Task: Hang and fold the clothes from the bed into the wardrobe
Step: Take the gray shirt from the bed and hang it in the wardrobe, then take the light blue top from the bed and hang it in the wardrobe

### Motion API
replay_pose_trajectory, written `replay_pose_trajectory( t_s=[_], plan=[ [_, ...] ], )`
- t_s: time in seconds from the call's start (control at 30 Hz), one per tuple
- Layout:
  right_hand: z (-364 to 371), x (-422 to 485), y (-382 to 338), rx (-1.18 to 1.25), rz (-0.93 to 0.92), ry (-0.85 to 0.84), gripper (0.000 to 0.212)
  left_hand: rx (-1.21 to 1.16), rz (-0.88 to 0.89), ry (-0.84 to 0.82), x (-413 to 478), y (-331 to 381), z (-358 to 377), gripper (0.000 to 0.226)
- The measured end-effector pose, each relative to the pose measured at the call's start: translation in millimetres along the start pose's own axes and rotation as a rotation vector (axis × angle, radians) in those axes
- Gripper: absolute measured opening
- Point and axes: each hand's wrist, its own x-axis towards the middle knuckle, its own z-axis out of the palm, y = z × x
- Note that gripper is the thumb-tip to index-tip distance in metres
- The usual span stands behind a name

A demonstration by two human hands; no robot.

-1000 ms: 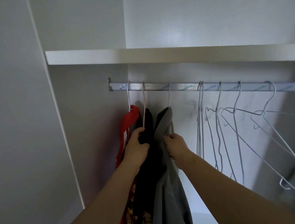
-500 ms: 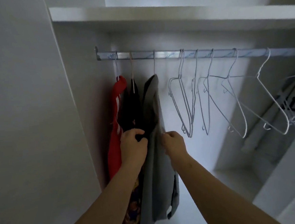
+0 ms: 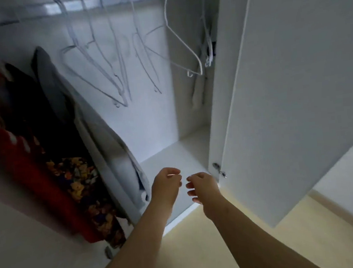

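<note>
Wardrobe [image 3: 155, 114] standing open, white inside and dim, taking up most of what can be seen. Its door [image 3: 294, 82] is swung out on the right, a tall white panel reaching down over the pale yellow room floor [image 3: 201, 248].

Three pieces of clothing hang side by side at the left end of the rail [image 3: 106, 2]. Furthest left is a red garment [image 3: 15, 167] with white marks. Next to it hangs a dark garment [image 3: 80, 179] with a busy orange and yellow print low down. On the inner side is a grey garment [image 3: 99, 135], whose hem hangs near the front edge of the wardrobe floor [image 3: 183, 154].

Right of the clothes, a cluster of bare wire hangers [image 3: 103, 76] dangles from the middle of the rail, blurred. One white hanger [image 3: 182, 42] hangs on its own further right, and a tight bunch [image 3: 207, 46] sits at the rail's right end against the side wall.

Both forearms reach in from below. The left hand [image 3: 167, 185] is just beside the grey garment's lower edge, fingers loosely curled and empty. The right hand [image 3: 204, 186] is close to it but apart, fingers likewise slack and holding nothing, near the bottom front corner where a small metal hinge [image 3: 216, 165] shows.
</note>
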Motion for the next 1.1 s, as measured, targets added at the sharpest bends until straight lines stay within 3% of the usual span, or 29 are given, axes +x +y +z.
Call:
replay_pose_trajectory(
  t_s=[0.23,0.57,0.83,1.1],
  plan=[
    [-170,-67,88,0.272,0.143,0.330,0.014,0.147,-0.014,-0.381,-101,-15,149,0.019],
    [-377,-270,249,0.602,0.227,0.788,0.014,0.328,0.001,-0.880,-353,-79,330,0.010],
    [-475,-420,353,0.880,0.250,1.119,0.012,0.514,0.046,-1.232,-544,-125,422,0.019],
    [-557,-513,432,1.136,0.224,1.388,0.014,0.698,0.140,-1.535,-683,-162,509,0.019]
  ],
)
